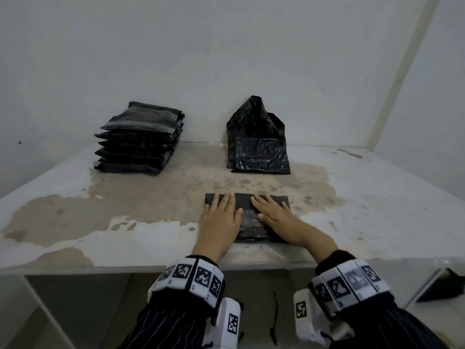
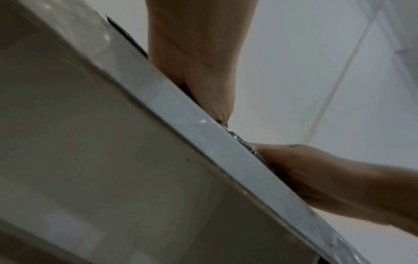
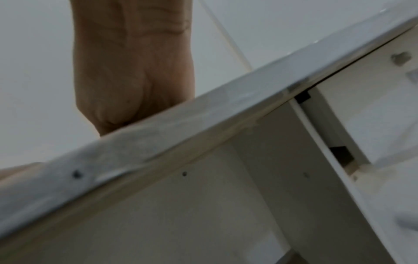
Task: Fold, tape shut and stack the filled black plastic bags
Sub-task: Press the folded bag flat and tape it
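The left hand point(image 1: 221, 217) lies flat, fingers straight and spread, palm down on the left part of a flat, folded black plastic bag point(image 1: 245, 201) with a strip of clear tape point(image 1: 250, 219) across its middle. The right hand point(image 1: 275, 216) presses the right part of the same bag, fingers likewise straight and together. The bag lies near the front edge of the worn white table point(image 1: 75, 222), between the two wrists. From the left wrist view, the heel of the left hand point(image 2: 203, 71) bears on the table edge point(image 2: 203, 142). Well beyond, at the back left against the wall, stands a stack of folded black bags point(image 1: 139, 139). To its right, an open, crumpled glossy black plastic bag point(image 1: 258, 144) stands upright.
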